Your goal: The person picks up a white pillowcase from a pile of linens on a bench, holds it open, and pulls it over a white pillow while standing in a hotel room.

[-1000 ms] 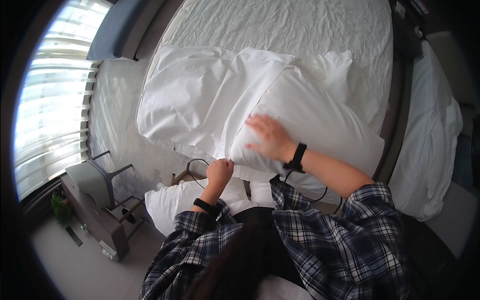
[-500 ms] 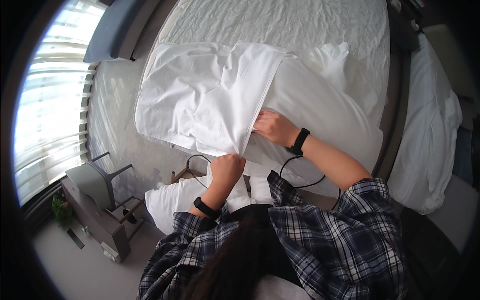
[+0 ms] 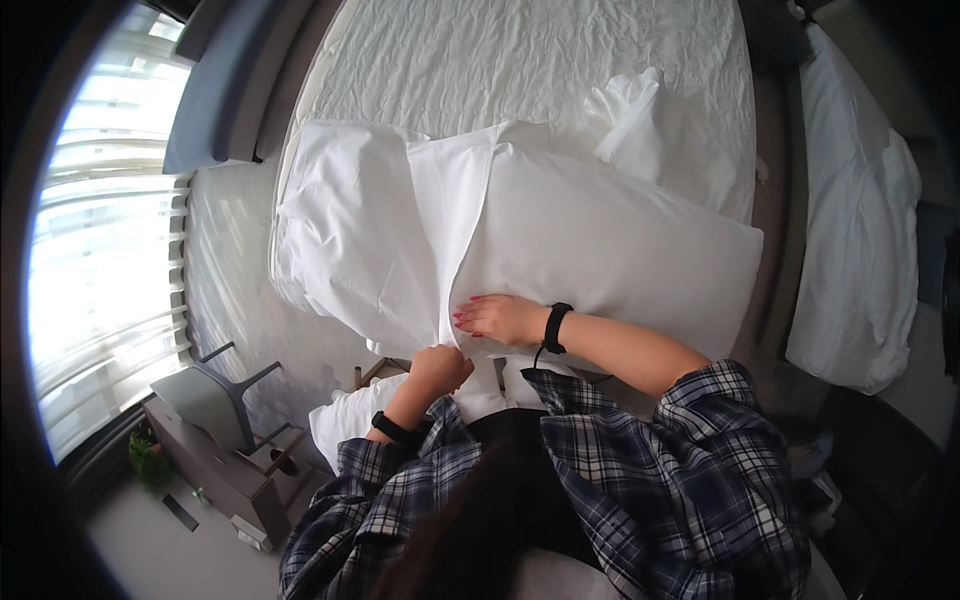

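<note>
A white pillowcase (image 3: 350, 235) covers the left part of a plump white pillow (image 3: 620, 225), which lies across the near end of the bed. The case's hemmed opening crosses the pillow left of its middle. At the near end of that hem, my left hand (image 3: 438, 368) is closed in a fist round the pillowcase edge. My right hand (image 3: 508, 320) lies with its fingers stretched out on the pillow, just right of the hem. The fingertips show and hold nothing.
A quilted white mattress (image 3: 520, 65) extends behind the pillow, with a crumpled white cloth (image 3: 635, 110) on it. More white bedding (image 3: 855, 230) lies to the right. A grey chair (image 3: 210, 405) and a desk (image 3: 215, 465) stand at the lower left, near the curtained window (image 3: 110, 240).
The pillow and case have come nearer to me, and the case's opening edge has shifted left. My right hand has left the hem and now lies flat on the pillow.
</note>
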A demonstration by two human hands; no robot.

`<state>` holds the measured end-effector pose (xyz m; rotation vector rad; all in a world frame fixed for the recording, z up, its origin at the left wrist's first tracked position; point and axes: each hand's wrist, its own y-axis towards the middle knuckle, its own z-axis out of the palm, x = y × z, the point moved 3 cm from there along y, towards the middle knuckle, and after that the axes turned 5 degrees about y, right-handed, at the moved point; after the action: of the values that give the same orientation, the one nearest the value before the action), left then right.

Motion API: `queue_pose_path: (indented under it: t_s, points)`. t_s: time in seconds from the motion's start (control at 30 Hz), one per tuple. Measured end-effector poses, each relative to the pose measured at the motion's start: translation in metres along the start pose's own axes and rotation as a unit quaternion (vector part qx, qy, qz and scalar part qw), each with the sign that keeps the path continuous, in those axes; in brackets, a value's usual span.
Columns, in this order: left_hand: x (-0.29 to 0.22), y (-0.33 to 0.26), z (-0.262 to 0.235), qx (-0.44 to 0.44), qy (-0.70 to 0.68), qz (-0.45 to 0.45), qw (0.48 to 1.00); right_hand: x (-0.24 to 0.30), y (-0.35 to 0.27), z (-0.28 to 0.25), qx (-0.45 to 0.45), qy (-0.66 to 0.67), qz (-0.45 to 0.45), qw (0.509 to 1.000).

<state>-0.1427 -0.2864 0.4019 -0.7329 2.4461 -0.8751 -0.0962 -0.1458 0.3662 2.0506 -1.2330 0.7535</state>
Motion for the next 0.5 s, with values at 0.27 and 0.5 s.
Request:
queue_pose_path:
  t_s: [0.27, 0.5]
  points:
    - [0.014, 0.065, -0.056, -0.223, -0.049, -0.071, 0.971, -0.142, -0.009, -0.162, -0.273, 0.134, 0.310, 0.901]
    - [-0.015, 0.134, -0.091, -0.353, -0.037, -0.071, 0.932, -0.187, -0.012, -0.144, -0.013, 0.325, 0.569, 0.755]
